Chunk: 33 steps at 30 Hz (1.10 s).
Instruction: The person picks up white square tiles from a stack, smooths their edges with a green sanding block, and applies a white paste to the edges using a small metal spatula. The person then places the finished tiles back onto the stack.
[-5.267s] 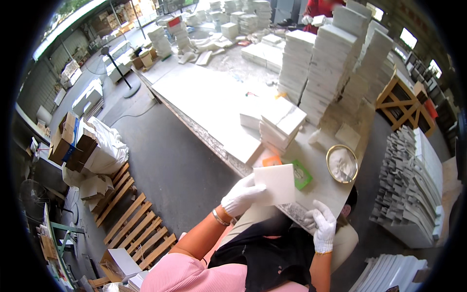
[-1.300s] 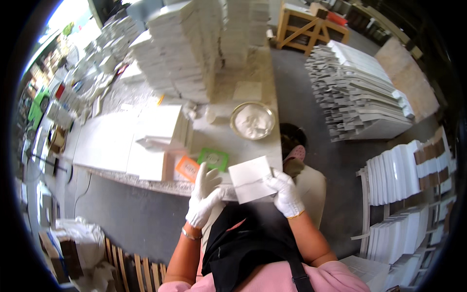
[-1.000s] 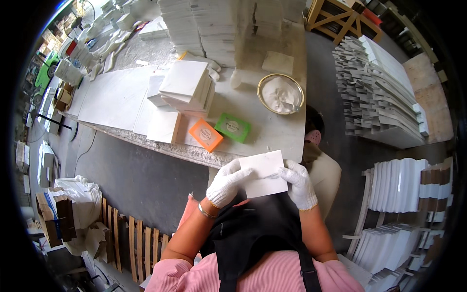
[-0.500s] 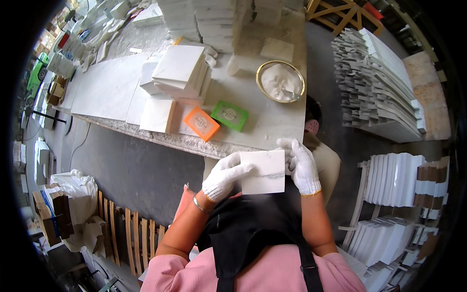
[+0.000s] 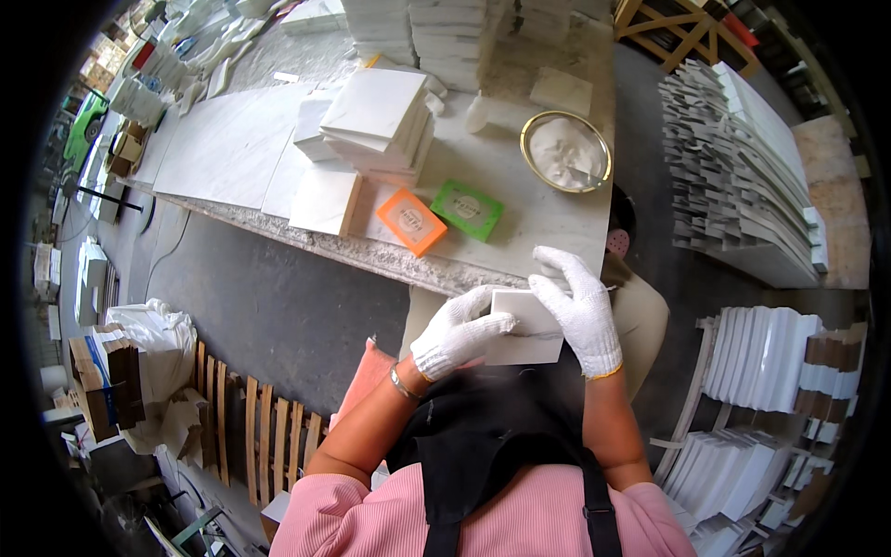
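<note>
My left hand (image 5: 462,332), in a white knit glove, grips a white, grey-veined marble tile (image 5: 525,347) by its left side, thumb on the upper face. The tile is held over my lap, just off the table's front edge. At its upper right corner is my right hand (image 5: 585,316), also gloved, with fingers stretched and apart; whether they touch the tile I cannot tell. On the table beyond lie an orange rectangular block (image 5: 411,222) and a green one (image 5: 467,211), corners nearly meeting. A gold-rimmed bowl (image 5: 523,147) holds white paste or powder and a small tool.
The stone-topped table (image 5: 520,232) has a rough front edge. Marble tiles (image 5: 373,104) are stacked on it, with taller stacks (image 5: 448,42) behind. Slabs (image 5: 742,176) stand on the right, more pieces (image 5: 756,357) nearer. A wooden pallet (image 5: 264,427) and cartons (image 5: 104,381) are at left.
My right hand has shifted from the tile's right edge to over its upper right corner, fingers spreading. The tile has tipped slightly. The whole view has turned a little, moving the table rightward.
</note>
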{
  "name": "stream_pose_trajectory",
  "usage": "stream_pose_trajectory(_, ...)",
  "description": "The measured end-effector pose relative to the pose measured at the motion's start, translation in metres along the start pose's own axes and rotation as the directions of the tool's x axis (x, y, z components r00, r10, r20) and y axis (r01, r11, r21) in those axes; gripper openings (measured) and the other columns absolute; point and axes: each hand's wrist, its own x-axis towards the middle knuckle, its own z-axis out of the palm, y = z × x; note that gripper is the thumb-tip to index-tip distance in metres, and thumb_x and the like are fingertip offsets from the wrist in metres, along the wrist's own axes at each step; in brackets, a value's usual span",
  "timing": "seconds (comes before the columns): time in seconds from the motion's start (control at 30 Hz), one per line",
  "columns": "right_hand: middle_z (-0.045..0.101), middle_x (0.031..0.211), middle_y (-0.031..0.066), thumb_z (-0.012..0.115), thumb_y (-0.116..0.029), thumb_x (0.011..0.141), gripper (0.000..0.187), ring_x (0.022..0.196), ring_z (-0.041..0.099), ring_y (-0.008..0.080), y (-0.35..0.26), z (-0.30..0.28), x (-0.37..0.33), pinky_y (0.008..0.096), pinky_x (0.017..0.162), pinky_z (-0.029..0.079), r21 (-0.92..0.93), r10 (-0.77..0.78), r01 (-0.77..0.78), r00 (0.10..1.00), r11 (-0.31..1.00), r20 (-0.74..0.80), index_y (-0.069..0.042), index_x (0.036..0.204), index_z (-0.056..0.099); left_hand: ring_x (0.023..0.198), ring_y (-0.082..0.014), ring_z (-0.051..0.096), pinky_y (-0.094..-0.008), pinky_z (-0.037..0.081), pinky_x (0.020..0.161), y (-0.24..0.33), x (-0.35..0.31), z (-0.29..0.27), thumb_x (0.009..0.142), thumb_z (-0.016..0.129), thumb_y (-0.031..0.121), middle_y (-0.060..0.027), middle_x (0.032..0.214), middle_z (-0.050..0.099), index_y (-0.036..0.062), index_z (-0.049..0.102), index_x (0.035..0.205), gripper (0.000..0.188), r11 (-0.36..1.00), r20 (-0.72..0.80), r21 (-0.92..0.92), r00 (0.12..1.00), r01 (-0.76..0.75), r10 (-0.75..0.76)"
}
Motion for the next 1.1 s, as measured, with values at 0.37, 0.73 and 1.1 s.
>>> stream_pose_trajectory(0.37,0.07,0.111,0.0082,0.057,-0.017,0.1,0.031,0.097,0.066,0.0125,0.031,-0.035,-0.027,0.0269,0.085,0.051,0.467,0.307,-0.281,0.951,0.839,0.02,0.0,0.123,0.065,0.111,-0.0179,0.06,-0.0333,0.045,0.101,-0.004,0.003,-0.003,0.091,0.069,0.022,-0.0102,0.121,0.066,-0.0034,0.059,0.127,0.046,0.975,-0.001,-0.221,1.0,-0.011,0.011)
stream_pose_trajectory(0.73,0.069,0.103,0.0087,0.061,-0.014,0.094,0.029,0.096,0.062,0.0131,0.041,-0.01,-0.044,0.028,0.09,0.049,0.469,0.197,-0.294,0.949,0.833,0.244,0.006,0.115,0.066,0.104,-0.0117,0.057,-0.0278,0.044,0.096,-0.015,0.012,-0.013,0.098,0.062,0.027,-0.0046,0.112,0.066,-0.0031,0.062,0.12,0.037,0.998,-0.041,-0.069,0.999,-0.012,0.01)
stream_pose_trajectory(1.1,0.069,0.112,0.0124,0.061,-0.007,0.093,0.03,0.1,0.066,0.0183,0.051,-0.008,-0.046,0.031,0.091,0.052,0.597,0.124,-0.171,0.985,0.784,0.12,0.008,0.119,0.065,0.1,-0.0107,0.059,-0.0268,0.048,0.089,-0.041,0.031,-0.008,0.102,0.059,0.028,-0.0007,0.11,0.065,-0.0001,0.063,0.12,0.034,0.862,-0.137,-0.507,0.989,-0.021,-0.057)
